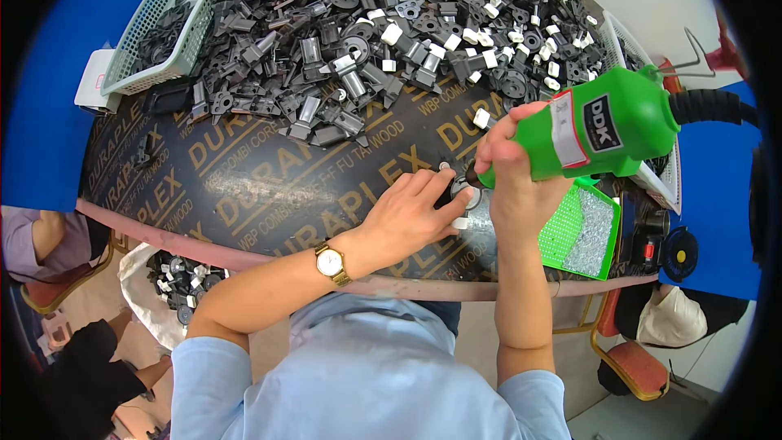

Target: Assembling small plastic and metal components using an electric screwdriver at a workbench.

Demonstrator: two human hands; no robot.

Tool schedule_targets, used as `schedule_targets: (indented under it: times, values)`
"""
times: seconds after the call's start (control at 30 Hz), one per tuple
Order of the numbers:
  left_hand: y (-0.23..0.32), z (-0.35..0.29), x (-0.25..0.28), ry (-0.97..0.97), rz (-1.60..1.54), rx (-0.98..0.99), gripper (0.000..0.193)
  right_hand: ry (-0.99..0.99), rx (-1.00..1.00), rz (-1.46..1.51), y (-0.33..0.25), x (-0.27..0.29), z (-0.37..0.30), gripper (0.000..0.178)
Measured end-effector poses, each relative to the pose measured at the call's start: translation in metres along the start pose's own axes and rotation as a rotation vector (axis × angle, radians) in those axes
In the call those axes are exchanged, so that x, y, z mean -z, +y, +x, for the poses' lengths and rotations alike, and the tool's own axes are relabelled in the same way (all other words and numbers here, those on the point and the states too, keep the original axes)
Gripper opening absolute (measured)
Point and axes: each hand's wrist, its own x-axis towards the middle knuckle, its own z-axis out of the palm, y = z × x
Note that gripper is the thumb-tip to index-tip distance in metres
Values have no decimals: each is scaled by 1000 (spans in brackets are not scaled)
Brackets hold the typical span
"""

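My right hand (521,175) is wrapped round a green electric screwdriver (643,126), held tilted with its dark tip end pointing down left. That tip meets a small part with a round, greyish disc (467,195) on the tabletop, partly hidden by my fingers. Around this part my left hand (411,212) closes, thumb and fingers pressing it against the table; a gold watch (330,262) is on that wrist. Close to the right hand lies a green tray (562,232) heaped with small silvery screws.
A large pile of black and white plastic parts (326,41) covers the table's far side. Mesh baskets stand at far left (191,28) and right (672,171). A black cable (713,106) trails from the screwdriver. Below the pink table edge (187,244) hangs a white sack (138,285) of parts. People sit either side.
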Motion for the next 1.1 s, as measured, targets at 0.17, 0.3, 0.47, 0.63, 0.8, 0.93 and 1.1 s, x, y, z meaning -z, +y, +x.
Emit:
schedule_targets:
  times: [0.17,0.3,0.47,0.63,0.8,0.93,1.1]
  values:
    - [2,1,-3,31,55,-5,60,45,-5,81,-16,18,4,64]
    - [1,-2,13,-6,30,16,47,172,45,-41,-49,77,-7,77]
    - [-2,-2,14,-16,9,27,35,221,-12,-201,-56,131,-44,75]
    - [-2,7,16,3,-42,-26,28,329,60,-226,-45,142,-63,75]
    - [-5,7,14,-26,-55,-94,25,327,79,-200,-40,145,-66,75]
    - [-6,6,16,-15,-107,-63,25,303,79,-202,-41,142,-66,75]
    - [-6,7,21,-28,-173,-66,28,289,78,-228,-39,142,-66,74]
